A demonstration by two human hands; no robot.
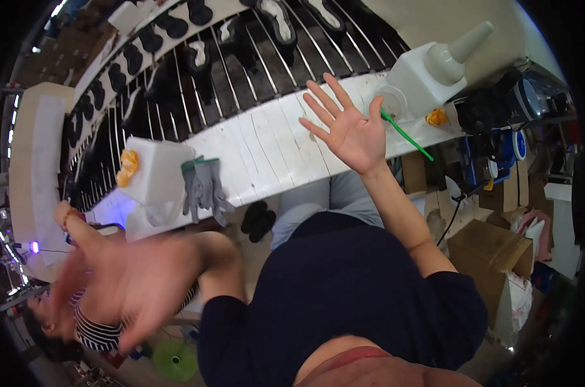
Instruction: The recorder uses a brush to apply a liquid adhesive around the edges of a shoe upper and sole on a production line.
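Note:
My right hand (pixel 356 134) is raised with its palm up to view and its fingers spread, holding nothing. It hangs over the white bench ledge (pixel 273 138), beside a white tub (pixel 389 102) with a green-handled tool (pixel 408 135) sticking out of it. Just beyond stands a white plastic jug (pixel 418 77) with a tapered spout. On the left, my left hand (pixel 138 277) is blurred by motion; its thumb and fingers look stretched apart, and nothing shows in it. Grey gloves with green cuffs (pixel 205 184) hang over the ledge's near edge, beside a white container (pixel 157 168).
Beyond the ledge, a rack of metal rods (pixel 254 61) carries dark shoe parts (pixel 276 22). Orange peel (pixel 128 168) sits on the left container; more orange (pixel 436 117) lies by the jug. A co-worker in stripes (pixel 99 322) is at left. A cardboard box (pixel 489 248) stands at right.

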